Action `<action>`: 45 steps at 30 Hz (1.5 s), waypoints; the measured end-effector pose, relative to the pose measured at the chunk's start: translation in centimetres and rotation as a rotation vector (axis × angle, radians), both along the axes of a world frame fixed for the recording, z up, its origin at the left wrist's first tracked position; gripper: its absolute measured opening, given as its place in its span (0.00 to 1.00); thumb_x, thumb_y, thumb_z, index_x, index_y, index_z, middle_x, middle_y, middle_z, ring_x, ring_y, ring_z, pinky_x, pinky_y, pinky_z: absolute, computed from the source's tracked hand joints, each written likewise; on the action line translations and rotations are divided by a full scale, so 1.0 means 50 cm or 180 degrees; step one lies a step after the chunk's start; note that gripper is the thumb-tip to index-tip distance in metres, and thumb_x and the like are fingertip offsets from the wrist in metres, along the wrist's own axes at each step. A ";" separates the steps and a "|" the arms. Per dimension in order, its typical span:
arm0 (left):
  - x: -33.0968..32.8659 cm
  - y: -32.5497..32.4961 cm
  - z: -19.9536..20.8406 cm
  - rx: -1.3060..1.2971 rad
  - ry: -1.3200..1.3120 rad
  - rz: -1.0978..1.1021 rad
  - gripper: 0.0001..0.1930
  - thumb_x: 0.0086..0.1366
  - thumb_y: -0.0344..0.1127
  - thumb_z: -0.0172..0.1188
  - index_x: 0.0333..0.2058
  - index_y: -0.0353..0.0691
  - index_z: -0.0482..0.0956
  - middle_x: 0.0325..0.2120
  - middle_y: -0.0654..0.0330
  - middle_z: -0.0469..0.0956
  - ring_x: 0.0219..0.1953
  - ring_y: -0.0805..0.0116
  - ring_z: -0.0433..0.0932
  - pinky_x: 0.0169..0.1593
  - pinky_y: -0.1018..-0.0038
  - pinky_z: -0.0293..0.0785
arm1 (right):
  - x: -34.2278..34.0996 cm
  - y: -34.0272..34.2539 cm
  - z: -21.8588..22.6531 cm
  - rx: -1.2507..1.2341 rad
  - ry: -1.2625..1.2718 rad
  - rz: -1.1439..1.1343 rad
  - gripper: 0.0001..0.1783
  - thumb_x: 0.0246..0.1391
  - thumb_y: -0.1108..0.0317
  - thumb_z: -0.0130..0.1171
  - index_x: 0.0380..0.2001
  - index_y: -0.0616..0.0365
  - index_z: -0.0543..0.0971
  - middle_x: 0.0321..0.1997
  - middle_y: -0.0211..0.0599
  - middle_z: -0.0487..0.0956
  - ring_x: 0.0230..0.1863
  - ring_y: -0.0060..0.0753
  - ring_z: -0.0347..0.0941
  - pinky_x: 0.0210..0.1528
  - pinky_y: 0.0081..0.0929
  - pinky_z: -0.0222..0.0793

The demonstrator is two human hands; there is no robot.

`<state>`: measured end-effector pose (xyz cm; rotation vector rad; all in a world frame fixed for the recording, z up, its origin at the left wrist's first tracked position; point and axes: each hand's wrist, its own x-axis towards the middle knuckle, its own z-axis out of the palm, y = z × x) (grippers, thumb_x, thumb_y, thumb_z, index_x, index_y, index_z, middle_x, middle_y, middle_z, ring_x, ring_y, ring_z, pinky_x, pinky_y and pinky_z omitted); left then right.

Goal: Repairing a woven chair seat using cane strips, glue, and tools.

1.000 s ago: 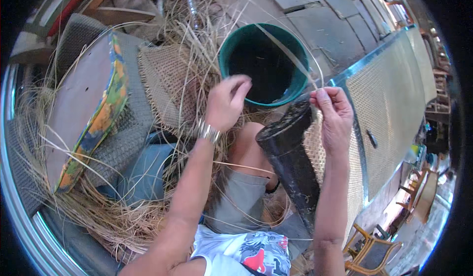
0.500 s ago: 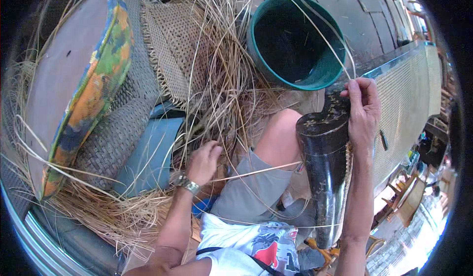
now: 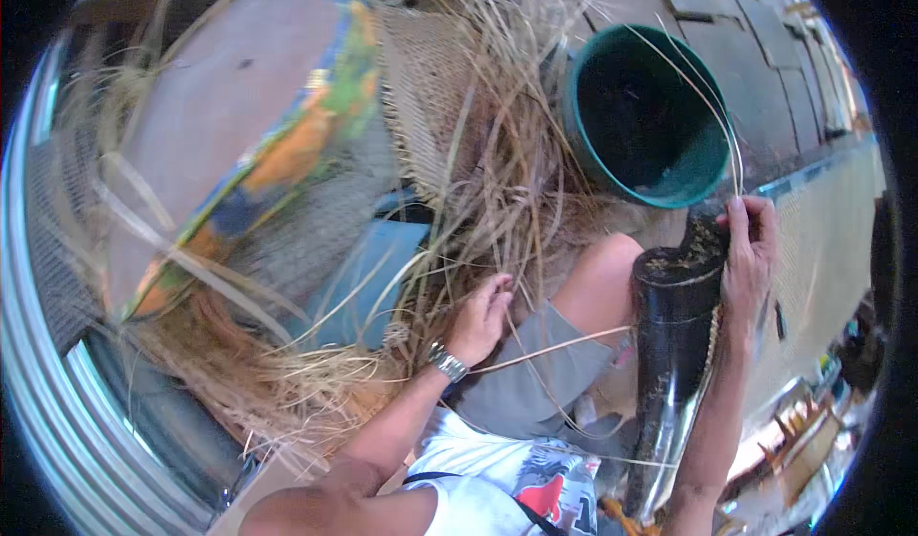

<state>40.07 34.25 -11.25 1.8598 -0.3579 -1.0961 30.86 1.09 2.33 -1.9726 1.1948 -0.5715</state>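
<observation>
Between thumb and fingers, my right hand (image 3: 751, 249) pinches pale cane strands (image 3: 736, 158) whose ends rise in front of a green bucket. It rests beside the scrolled top of a dark, glossy furniture frame piece (image 3: 677, 297), next to a woven cane panel (image 3: 822, 249). My left hand (image 3: 481, 324), with a metal watch on the wrist, is loosely curled above my lap. A thin cane strand (image 3: 555, 350) runs from it toward the dark frame; the grip itself is partly hidden. Another strand loops across my lap.
The green bucket (image 3: 577, 106) stands beyond my knee, dark inside. A heap of loose cane strands (image 3: 516, 144) spreads beside it. To the left lie a cushion with a colourful patterned edge (image 3: 277, 187), woven pieces and a blue panel (image 3: 359, 273). Wooden furniture stands at the lower right.
The view has turned leftward, so most things sit farther right. Long strand ends on the left have swung, blurred, across the cushion. My right hand keeps its pinch.
</observation>
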 end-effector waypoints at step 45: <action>0.129 -0.473 0.101 -0.2252 0.1825 0.0233 0.19 0.76 0.46 0.47 0.55 0.37 0.71 0.42 0.58 0.80 0.42 0.72 0.79 0.43 0.75 0.75 | 0.094 0.001 0.058 0.0806 0.0332 0.2038 0.07 0.58 0.71 0.61 0.34 0.65 0.78 0.29 0.34 0.79 0.34 0.21 0.73 0.42 0.25 0.71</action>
